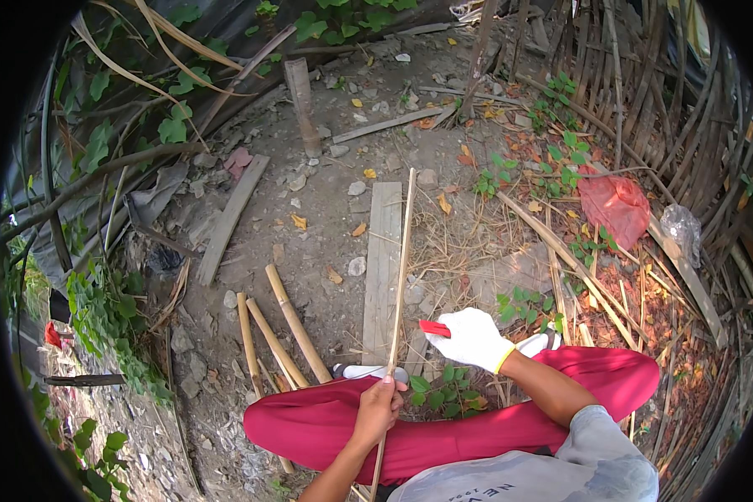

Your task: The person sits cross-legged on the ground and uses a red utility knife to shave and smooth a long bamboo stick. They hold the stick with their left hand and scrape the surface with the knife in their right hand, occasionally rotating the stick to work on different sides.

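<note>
A long, thin bamboo strip point(405, 251) slants upright in front of me, its lower end running down past my lap. My bare left hand point(378, 412) is closed round its lower part. To the right of the strip, my right hand point(473, 339) wears a white knit glove with a yellow cuff. Its fingers are closed on a small red object point(434, 329) that pokes out toward the strip, a short gap from it. The rest of that object is hidden in the glove, so its kind does not show. My legs in dark red trousers point(326, 421) are folded beneath both arms.
A grey wooden plank point(382, 268) lies beyond the strip. Several cut bamboo poles point(297, 322) rest left of my knee. A short post point(302, 107) stands farther off. Split bamboo point(569, 263) and a red plastic bag point(614, 205) lie right, near a stick fence point(644, 100).
</note>
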Tool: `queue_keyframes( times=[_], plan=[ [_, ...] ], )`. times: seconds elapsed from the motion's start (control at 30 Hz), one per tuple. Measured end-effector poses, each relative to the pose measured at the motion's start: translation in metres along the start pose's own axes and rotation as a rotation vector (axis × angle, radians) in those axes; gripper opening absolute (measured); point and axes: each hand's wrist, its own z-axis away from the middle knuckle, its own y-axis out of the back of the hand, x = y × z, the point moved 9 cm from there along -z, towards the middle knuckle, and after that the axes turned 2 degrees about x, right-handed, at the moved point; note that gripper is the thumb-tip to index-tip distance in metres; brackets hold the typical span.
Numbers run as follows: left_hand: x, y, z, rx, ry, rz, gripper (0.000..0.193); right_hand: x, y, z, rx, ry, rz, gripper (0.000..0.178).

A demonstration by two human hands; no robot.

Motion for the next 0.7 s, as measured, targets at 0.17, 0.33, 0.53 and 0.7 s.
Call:
queue_keyframes(
  times=[0.17, 0.33, 0.53, 0.7],
  plan=[
    [0.022, 0.000, 0.004, 0.236, -0.403, -0.580, 0.043, -0.018, 0.000, -0.001, -0.038, 0.025, 0.019, 0.033],
    [0.040, -0.021, 0.024, 0.316, -0.338, -0.979, 0.040, -0.010, -0.017, -0.003, -0.052, 0.004, 0.135, 0.024],
    [0.013, -0.019, 0.029, 0.311, -0.271, -1.046, 0.040, 0.020, -0.064, -0.016, -0.117, -0.070, 0.190, 0.021],
    [0.017, -0.007, 0.032, 0.321, -0.239, -1.018, 0.041, 0.020, -0.082, -0.035, -0.176, -0.104, 0.201, 0.028]
  ],
)
